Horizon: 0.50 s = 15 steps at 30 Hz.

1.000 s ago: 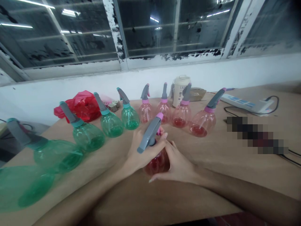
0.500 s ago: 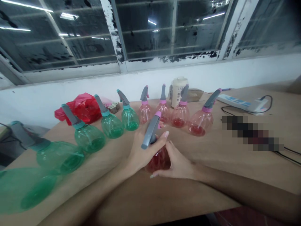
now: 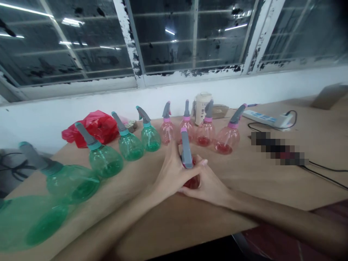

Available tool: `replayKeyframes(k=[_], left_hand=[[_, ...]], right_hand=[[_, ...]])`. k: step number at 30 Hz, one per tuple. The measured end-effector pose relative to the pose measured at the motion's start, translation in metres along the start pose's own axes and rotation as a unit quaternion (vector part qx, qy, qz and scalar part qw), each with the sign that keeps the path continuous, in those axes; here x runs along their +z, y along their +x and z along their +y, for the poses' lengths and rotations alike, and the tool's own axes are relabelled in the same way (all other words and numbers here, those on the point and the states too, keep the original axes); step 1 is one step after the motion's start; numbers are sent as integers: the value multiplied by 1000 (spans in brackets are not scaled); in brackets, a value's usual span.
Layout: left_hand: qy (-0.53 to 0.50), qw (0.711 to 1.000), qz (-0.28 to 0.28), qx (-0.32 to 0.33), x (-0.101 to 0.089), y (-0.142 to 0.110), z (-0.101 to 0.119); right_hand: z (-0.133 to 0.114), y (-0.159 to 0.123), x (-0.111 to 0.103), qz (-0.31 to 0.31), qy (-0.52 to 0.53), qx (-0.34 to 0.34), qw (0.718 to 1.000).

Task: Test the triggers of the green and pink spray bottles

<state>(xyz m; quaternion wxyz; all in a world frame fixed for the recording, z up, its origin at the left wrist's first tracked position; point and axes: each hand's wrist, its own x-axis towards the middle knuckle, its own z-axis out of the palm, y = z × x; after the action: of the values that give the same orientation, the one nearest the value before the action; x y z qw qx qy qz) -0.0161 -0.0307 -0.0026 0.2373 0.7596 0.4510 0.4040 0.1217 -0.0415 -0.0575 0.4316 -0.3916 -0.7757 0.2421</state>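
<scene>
A pink spray bottle [image 3: 191, 182] with red liquid and a grey trigger head [image 3: 186, 150] stands on the wooden table [image 3: 258, 174] in front of me. My left hand [image 3: 174, 172] wraps round its neck and upper body from the left, thumb across the front. My right hand [image 3: 210, 185] cups the bottle's body from the right. The two hands hide most of the bottle. The trigger head points straight toward me.
Several green spray bottles [image 3: 104, 159] curve along the left, and several pink ones [image 3: 227, 139] stand in a row behind. A red plastic bag [image 3: 91, 127], a paper cup [image 3: 201, 107], a power strip [image 3: 268, 119] with cables and a cardboard box [image 3: 328, 95] lie farther back.
The grey trigger head has swung from pointing left and down to pointing toward me. Both hands have kept their hold and closed tighter round the bottle. The view has shifted slightly.
</scene>
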Motion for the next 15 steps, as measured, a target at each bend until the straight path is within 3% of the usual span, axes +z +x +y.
replayKeyframes(k=[6,9,15], left_hand=[[-6,997,-66,35,16,-14,-6],[2,996,-77,51,27,-20,-12],[35,995,-87,41,41,-27,-34]], right_hand=[[21,-44,-49,84,-43,75,993],[41,-69,-83,168,-145,151,963],[83,-81,-135,271,-255,163,914]])
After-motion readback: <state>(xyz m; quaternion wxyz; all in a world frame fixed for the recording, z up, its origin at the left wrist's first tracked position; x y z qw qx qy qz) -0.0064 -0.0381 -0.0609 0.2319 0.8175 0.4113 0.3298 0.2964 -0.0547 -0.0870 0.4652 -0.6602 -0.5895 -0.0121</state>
